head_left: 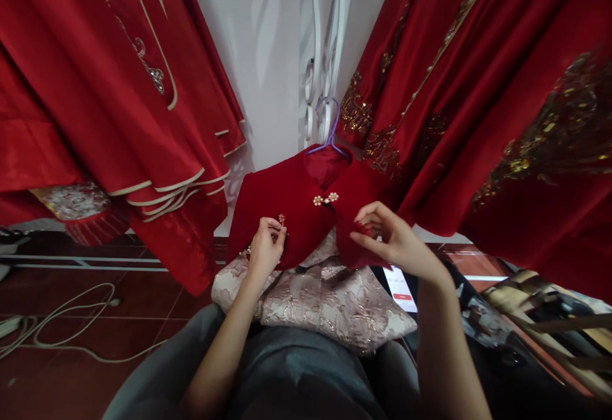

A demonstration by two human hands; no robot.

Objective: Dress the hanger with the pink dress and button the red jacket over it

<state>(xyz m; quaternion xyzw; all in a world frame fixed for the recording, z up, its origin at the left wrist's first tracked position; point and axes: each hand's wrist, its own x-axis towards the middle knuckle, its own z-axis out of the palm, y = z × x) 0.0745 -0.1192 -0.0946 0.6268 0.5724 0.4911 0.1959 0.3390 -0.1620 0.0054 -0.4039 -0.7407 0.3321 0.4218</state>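
A red velvet short jacket (291,206) hangs on a purple hanger (329,130) in front of me, over a pale pink brocade dress (335,305) that lies across my lap. Two pearl buttons (325,199) fasten its collar. My left hand (264,246) is closed in a pinch on a small pearl button (282,219) at the jacket's front edge. My right hand (389,236) has its fingers closed on the red fabric of the jacket's right front panel, holding it folded toward the middle.
Red embroidered gowns (119,88) hang at the left, and more gowns (478,101) with gold trim hang at the right. White hangers (325,57) hang on the pale wall behind. White cables (67,318) lie on the dark red floor at left. A paper tag (399,287) sits by my right wrist.
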